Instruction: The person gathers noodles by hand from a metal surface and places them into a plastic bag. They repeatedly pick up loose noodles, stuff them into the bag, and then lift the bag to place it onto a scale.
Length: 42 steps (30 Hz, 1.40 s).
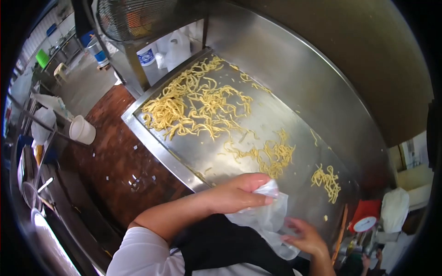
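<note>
Commercial kitchen, steel counter (306,188), loose noodles (165,110), dial scale (365,217)

We wear a white shirt (171,267), its short, loose sleeve (138,250) ending well back from our left fingers (255,178), the forearm (184,209) bare between. Behind those fingers, a plain black apron (216,241) covers our front.

The table (276,117) is smooth, shiny metal, and the tall wall (299,69) beside it is metal too, with a softer, cloudy shine. The bag (262,214) is thin, see-through plastic, crinkly and a bit glossy, while the noodles (165,112) look slick. The apron (221,244) is dull black cloth over a white cloth shirt (142,253), the bucket (83,131) looks like smooth plastic, and the brown floor (119,152) looks patchy with some shiny spots
</note>
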Each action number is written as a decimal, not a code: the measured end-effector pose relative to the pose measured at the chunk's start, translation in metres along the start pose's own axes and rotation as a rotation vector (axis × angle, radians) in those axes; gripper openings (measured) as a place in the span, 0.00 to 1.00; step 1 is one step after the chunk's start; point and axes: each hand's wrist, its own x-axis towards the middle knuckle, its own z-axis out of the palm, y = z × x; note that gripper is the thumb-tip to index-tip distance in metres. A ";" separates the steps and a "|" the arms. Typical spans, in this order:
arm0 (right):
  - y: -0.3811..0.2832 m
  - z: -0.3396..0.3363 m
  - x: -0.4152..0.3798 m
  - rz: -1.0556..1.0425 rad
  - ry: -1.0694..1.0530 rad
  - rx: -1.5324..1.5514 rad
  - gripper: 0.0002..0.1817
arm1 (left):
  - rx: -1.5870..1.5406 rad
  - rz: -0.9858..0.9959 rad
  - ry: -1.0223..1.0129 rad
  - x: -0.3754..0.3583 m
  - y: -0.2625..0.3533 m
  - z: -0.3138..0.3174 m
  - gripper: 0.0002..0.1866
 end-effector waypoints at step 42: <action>-0.134 0.191 0.453 -0.951 0.369 -0.478 0.33 | -1.336 0.021 0.783 -0.020 -0.152 -0.186 0.09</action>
